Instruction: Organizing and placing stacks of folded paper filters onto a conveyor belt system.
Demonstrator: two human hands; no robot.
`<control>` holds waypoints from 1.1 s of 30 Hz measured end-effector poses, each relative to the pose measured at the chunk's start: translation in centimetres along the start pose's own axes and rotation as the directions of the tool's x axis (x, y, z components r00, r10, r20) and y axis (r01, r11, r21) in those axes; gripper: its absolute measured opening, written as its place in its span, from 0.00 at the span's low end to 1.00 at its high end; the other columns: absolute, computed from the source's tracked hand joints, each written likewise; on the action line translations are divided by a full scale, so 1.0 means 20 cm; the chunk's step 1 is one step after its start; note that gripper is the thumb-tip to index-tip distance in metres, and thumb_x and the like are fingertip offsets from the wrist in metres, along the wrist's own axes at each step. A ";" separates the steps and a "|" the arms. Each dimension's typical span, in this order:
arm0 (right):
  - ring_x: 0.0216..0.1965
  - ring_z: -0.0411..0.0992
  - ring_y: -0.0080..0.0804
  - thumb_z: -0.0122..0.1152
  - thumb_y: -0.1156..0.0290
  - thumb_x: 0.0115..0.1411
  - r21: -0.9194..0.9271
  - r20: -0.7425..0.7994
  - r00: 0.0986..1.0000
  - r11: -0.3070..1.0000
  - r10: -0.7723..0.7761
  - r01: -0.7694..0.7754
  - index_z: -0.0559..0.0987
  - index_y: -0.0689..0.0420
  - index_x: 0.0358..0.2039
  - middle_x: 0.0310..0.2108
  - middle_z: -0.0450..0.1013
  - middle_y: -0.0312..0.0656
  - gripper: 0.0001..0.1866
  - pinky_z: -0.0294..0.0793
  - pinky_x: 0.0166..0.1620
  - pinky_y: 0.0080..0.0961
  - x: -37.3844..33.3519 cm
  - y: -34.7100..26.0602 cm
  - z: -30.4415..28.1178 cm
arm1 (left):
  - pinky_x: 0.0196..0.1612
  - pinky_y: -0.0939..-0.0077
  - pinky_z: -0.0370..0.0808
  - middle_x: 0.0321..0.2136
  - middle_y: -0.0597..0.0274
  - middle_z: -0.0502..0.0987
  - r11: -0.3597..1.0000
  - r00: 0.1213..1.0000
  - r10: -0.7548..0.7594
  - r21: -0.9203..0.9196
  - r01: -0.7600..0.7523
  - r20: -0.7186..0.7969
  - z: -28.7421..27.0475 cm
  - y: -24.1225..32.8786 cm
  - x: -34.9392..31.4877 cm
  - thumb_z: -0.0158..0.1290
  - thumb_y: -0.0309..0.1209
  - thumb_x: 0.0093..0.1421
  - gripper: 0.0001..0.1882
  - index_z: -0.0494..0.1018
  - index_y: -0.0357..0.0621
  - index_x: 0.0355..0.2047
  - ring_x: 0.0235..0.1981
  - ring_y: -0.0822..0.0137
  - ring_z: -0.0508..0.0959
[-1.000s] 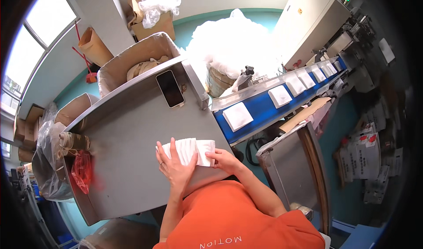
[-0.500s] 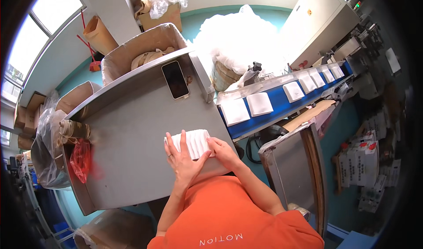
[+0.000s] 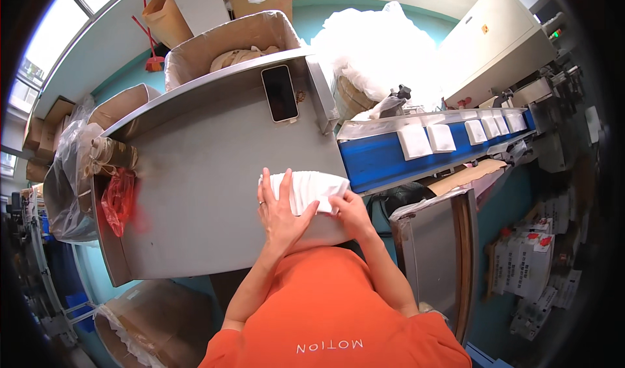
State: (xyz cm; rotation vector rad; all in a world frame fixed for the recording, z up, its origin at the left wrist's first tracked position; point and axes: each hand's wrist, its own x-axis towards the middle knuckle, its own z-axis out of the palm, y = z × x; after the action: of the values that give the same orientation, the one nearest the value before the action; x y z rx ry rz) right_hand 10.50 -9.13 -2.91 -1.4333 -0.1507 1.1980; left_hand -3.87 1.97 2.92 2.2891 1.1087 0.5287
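Note:
A stack of folded white sheets [image 3: 306,187], paper or cloth I cannot tell, stands at the near edge of the grey table [image 3: 202,192], its folds side by side. My left hand [image 3: 281,215] grips its left part, with long fingers over the top and the thumb along the near side. At the right end, my right hand [image 3: 355,215] pinches the sheets between thumb and fingers, and the folds there lean apart. More white folded pieces [image 3: 415,141] lie in a row on a blue conveyor belt [image 3: 374,161] to the right.
A phone [image 3: 280,94] lies at the table's far side, by its raised rim. A red plastic bag [image 3: 117,205] and rolls of cord [image 3: 112,154] sit at the left edge. Open cardboard boxes [image 3: 228,39] stand behind; a grey panel [image 3: 433,251] is at right.
My right hand has shifted right along the stack, which now spreads wider with its right end leaning. The pieces on the belt sit farther from its near end. The whole view has shifted somewhat.

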 end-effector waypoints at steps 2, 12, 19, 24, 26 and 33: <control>0.37 0.75 0.26 0.56 0.63 0.65 0.271 -0.214 0.977 0.959 -0.021 0.080 0.72 0.64 0.47 0.41 0.74 0.41 0.18 0.78 0.37 0.21 0.04 -0.01 -0.03 | 0.56 0.44 0.64 0.66 0.40 0.47 0.997 1.000 -0.003 -0.078 0.003 -0.007 0.02 -0.03 0.01 0.65 0.47 0.48 0.43 0.61 0.52 0.63 0.62 0.37 0.56; 0.32 0.69 0.15 0.57 0.59 0.65 0.109 0.153 0.982 0.985 0.113 -0.130 0.75 0.56 0.46 0.35 0.73 0.32 0.16 0.69 0.34 0.15 0.00 -0.06 0.06 | 0.54 0.40 0.64 0.67 0.44 0.44 1.000 1.000 0.004 -0.017 -0.004 -0.026 0.04 0.01 0.00 0.65 0.44 0.48 0.42 0.61 0.56 0.63 0.64 0.38 0.52; 0.32 0.72 0.19 0.56 0.57 0.66 0.318 -0.219 0.976 0.946 0.005 0.067 0.74 0.60 0.42 0.34 0.74 0.36 0.17 0.71 0.34 0.14 0.04 -0.09 -0.03 | 0.57 0.46 0.64 0.66 0.42 0.48 0.990 0.999 0.048 -0.134 -0.050 -0.018 0.05 -0.03 0.02 0.63 0.40 0.50 0.38 0.63 0.50 0.61 0.62 0.38 0.57; 0.35 0.71 0.19 0.57 0.52 0.64 -0.300 0.000 0.968 0.924 -0.249 0.238 0.73 0.63 0.47 0.36 0.74 0.37 0.25 0.73 0.38 0.20 -0.01 -0.11 0.12 | 0.58 0.48 0.63 0.66 0.40 0.48 0.967 0.990 0.139 -0.220 -0.131 0.022 0.09 0.01 0.00 0.62 0.38 0.51 0.38 0.63 0.47 0.61 0.61 0.38 0.58; 0.34 0.70 0.17 0.56 0.55 0.65 -0.171 0.072 0.979 0.965 -0.192 0.201 0.74 0.60 0.46 0.34 0.73 0.33 0.20 0.71 0.36 0.17 0.01 -0.08 0.09 | 0.58 0.48 0.64 0.66 0.41 0.48 0.979 0.993 0.116 -0.169 -0.114 0.000 0.07 0.04 0.00 0.62 0.38 0.50 0.38 0.62 0.47 0.61 0.61 0.38 0.58; 0.27 0.66 0.12 0.56 0.60 0.66 -0.020 0.249 0.963 0.994 0.105 -0.104 0.76 0.56 0.41 0.32 0.72 0.29 0.13 0.65 0.30 0.10 -0.01 -0.11 -0.01 | 0.56 0.49 0.66 0.66 0.41 0.46 0.997 0.998 0.048 -0.064 -0.051 -0.046 0.05 -0.03 0.02 0.63 0.38 0.48 0.40 0.62 0.48 0.62 0.62 0.40 0.57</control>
State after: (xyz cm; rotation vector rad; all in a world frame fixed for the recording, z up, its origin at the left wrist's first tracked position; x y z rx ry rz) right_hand 11.72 -8.73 -1.16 -1.3047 -0.2558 1.4657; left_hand -3.51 2.37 1.80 2.2632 1.0428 0.6288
